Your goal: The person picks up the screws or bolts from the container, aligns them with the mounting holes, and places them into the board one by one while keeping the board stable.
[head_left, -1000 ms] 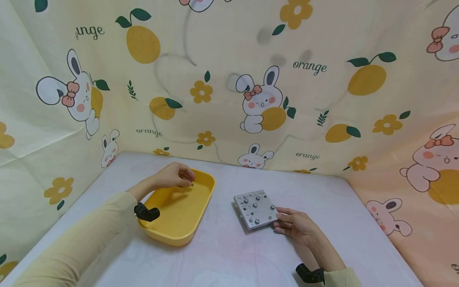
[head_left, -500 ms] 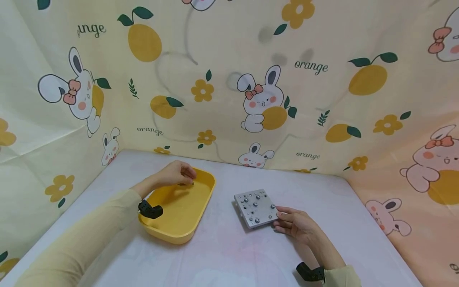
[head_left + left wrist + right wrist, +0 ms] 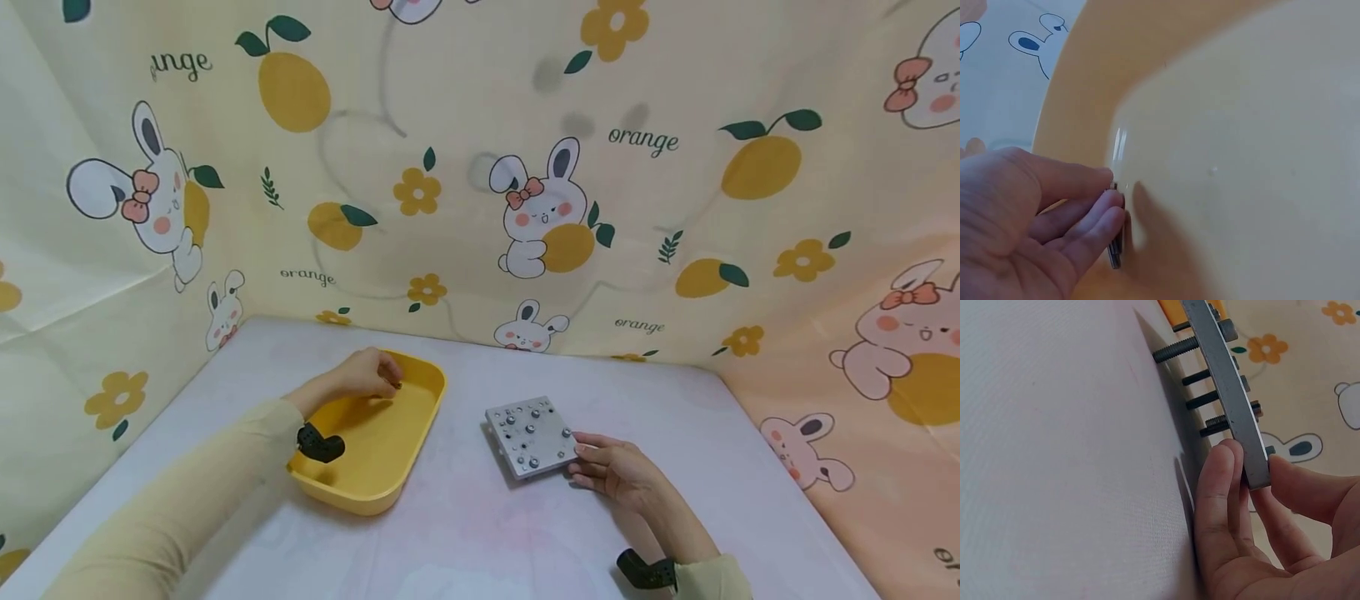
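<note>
My left hand reaches into the far end of the yellow tray. In the left wrist view, its thumb and fingertips pinch a slim dark metal pin, partly hidden behind the fingers, close to the tray wall. My right hand grips the near right corner of a square grey metal plate, thumb on top and fingers underneath. Socket-head screws stand on the plate's upper face. Several threaded shafts stick out below it, and the plate is tilted over the table.
A white-covered table carries the tray on the left and the plate right of the middle. Behind and on both sides hangs a cream curtain printed with rabbits and oranges. Black wrist cameras sit on both wrists.
My left hand has dipped slightly lower at the tray's far end, its fingertips closing in on the small metal piece there. The right hand and the plate stay where they were.
</note>
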`<state>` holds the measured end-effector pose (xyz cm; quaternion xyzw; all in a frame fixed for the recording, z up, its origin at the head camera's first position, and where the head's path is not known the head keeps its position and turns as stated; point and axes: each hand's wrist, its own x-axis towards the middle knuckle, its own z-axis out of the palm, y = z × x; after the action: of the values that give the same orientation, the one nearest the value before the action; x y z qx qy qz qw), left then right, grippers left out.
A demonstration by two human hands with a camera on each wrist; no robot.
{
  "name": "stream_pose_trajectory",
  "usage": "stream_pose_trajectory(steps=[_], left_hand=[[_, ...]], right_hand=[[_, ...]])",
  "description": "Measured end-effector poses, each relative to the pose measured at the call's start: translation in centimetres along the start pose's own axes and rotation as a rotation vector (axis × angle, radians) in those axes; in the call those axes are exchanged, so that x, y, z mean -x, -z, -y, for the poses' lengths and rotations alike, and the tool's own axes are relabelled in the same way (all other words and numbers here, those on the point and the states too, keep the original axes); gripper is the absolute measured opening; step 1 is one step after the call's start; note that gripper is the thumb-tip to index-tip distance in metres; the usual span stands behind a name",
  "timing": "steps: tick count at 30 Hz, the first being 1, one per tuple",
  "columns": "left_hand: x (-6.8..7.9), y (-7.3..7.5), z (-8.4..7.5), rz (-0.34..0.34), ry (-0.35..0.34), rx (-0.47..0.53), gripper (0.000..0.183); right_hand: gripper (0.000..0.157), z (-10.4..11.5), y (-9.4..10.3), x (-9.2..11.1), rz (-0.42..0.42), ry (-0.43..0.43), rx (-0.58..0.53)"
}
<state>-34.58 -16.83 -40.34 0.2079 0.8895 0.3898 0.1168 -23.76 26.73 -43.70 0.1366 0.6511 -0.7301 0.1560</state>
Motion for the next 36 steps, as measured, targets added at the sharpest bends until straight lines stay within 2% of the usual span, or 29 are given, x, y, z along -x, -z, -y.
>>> stream_pose_trajectory(steps=[3, 8, 11, 19, 22, 30, 36], left_hand=[[0.0, -0.2, 0.0, 0.026, 0.009, 0.032, 0.025], [0.0, -0.6, 0.0, 0.117, 0.013, 0.055, 0.024], [0.0, -0.7, -0.2, 0.166, -0.018, 0.031, 0.025], [0.2, -1.1, -0.3, 0.247, -0.132, 0.010, 0.025], [0.1, -1.4, -0.1, 0.268, -0.159, 0.000, 0.025], [-0.1, -1.8, 0.2, 0.307, -0.180, -0.053, 0.018], [0.2, -1.8, -0.2, 0.321, -0.158, -0.008, 0.016]], right_hand=[[0.049, 0.0, 0.0, 0.0, -0.002, 0.001, -0.001], [0.048, 0.0, 0.0, 0.0, -0.003, -0.002, 0.007], [0.049, 0.0, -0.1, 0.1, -0.001, -0.002, 0.009], [0.046, 0.1, -0.2, 0.1, -0.008, -0.003, 0.012], [0.046, 0.0, -0.1, 0.1, -0.012, -0.004, 0.017], [0.047, 0.1, -0.1, 0.1, -0.010, -0.016, 0.021], [0.047, 0.3, 0.0, 0.0, 0.005, -0.027, 0.010]])
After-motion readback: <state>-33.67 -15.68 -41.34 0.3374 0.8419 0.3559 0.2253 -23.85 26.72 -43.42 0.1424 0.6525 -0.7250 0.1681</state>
